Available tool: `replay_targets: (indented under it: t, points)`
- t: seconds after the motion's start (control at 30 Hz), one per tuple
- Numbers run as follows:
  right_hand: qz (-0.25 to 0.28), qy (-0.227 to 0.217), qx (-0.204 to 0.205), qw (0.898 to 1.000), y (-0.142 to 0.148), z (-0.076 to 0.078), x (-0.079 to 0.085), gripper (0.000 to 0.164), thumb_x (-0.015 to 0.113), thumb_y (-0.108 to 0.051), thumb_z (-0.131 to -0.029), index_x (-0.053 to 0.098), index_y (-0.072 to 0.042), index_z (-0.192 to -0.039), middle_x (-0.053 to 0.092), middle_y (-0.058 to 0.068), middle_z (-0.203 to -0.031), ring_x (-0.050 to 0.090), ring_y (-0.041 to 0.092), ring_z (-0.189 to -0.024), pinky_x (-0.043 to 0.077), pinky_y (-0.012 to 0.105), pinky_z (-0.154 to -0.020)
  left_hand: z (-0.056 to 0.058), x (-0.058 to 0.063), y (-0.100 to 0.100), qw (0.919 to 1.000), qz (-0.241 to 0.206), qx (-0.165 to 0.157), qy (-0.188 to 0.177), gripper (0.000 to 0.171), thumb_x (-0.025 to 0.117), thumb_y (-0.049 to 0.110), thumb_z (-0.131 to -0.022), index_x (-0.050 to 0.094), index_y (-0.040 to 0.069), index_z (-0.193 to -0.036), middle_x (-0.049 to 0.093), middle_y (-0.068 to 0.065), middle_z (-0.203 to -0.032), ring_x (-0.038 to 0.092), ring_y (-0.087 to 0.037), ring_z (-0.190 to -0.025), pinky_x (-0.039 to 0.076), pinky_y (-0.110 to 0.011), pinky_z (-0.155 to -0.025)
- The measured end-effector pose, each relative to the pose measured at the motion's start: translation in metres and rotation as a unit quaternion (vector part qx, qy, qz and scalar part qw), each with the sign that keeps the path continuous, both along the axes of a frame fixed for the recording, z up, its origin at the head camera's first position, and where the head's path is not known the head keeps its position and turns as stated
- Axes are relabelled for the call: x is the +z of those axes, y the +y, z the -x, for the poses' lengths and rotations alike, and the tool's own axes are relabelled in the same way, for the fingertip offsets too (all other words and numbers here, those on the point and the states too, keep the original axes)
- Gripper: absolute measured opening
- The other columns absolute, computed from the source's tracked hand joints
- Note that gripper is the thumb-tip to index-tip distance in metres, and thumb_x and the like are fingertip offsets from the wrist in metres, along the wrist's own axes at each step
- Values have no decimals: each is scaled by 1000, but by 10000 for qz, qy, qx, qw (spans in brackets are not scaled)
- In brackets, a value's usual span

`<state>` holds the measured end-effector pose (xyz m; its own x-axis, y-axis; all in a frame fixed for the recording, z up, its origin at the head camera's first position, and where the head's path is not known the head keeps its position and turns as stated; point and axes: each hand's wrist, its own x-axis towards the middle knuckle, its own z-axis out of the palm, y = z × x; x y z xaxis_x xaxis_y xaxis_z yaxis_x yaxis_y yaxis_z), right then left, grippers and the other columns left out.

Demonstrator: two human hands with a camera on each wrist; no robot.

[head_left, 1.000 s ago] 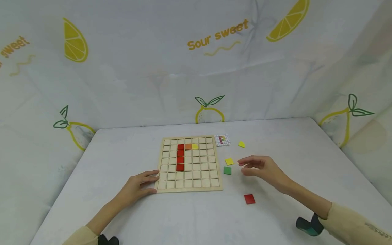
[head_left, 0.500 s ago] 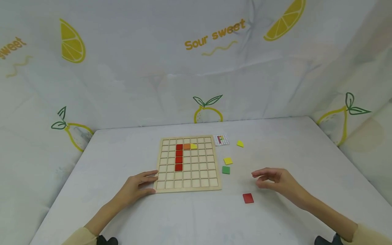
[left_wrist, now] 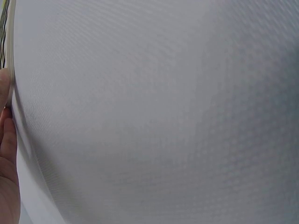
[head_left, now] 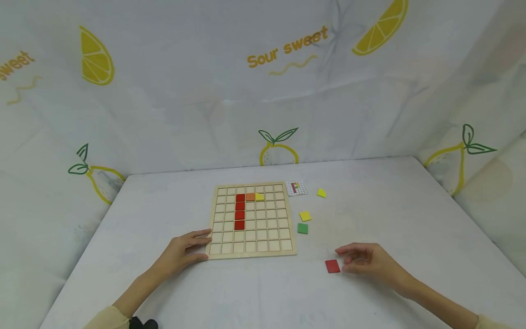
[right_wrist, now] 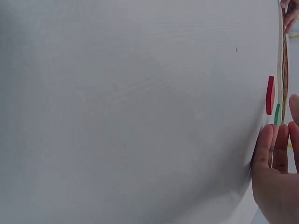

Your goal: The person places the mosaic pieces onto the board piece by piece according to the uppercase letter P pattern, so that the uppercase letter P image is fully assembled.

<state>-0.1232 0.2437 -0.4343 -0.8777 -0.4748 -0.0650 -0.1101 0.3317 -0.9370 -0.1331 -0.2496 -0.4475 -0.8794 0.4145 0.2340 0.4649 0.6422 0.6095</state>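
A wooden grid board (head_left: 211,214) lies on the table. Four-sided tiles sit in it: a column of several red tiles (head_left: 239,214), an orange tile (head_left: 250,197) and a yellow tile with a cut corner (head_left: 259,197). At the board's near left corner, my left hand (head_left: 181,250) rests its fingers and thumb against the edge. My right hand (head_left: 371,262) hovers low with loosely bent fingers, just right of a loose red tile (head_left: 333,266); nothing is between thumb and fingertips. In the right wrist view that red tile (right_wrist: 270,95) stands ahead of the fingertips.
A small printed pattern card (head_left: 296,188) touches the board's far right corner. Right of the board lie a green tile (head_left: 302,228), a yellow tile (head_left: 305,216) and another yellow piece with a cut corner (head_left: 321,193). White lemon-print cloth (head_left: 185,114) hangs behind the table.
My right hand has drawn back from beside the yellow and green tiles, toward the near right, and come down next to the loose red tile. The left hand stays at the board.
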Motion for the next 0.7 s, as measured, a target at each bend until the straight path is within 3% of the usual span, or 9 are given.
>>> replay_targets:
  t: [0.17, 0.37, 0.7]
  points:
    - [-132, 129, -28, 9998, -3, -2, -5, 40, 75, -12, -83, 63, 5, -117, 66, 15, -103, 61, 11, -82, 56, 19, -75, 0, 0, 0, 10000, 22, -1, 58, 44, 80, 11, -74, 68, -2, -114, 59, -15, -130, 55, -36, -118, 49, -40, -95]
    - [-558, 476, -193, 9971, -10, -1, -6, 40, 79, -15, -80, 67, 1, -115, 64, 6, -92, 58, 8, -75, 55, 17, -69, 0, -1, 0, 10000, 60, 34, 20, 44, 80, 13, -75, 68, -1, -114, 59, -13, -130, 55, -35, -119, 48, -45, -95]
    - [-1215, 827, -322, 9886, -18, 0, -4, 31, 83, -20, -74, 73, -8, -101, 60, 0, -90, 52, 6, -71, 50, 17, -60, 0, -2, -1, 9998, -33, -42, 208, 43, 80, 14, -75, 69, -2, -113, 60, -14, -128, 57, -36, -116, 49, -29, -96]
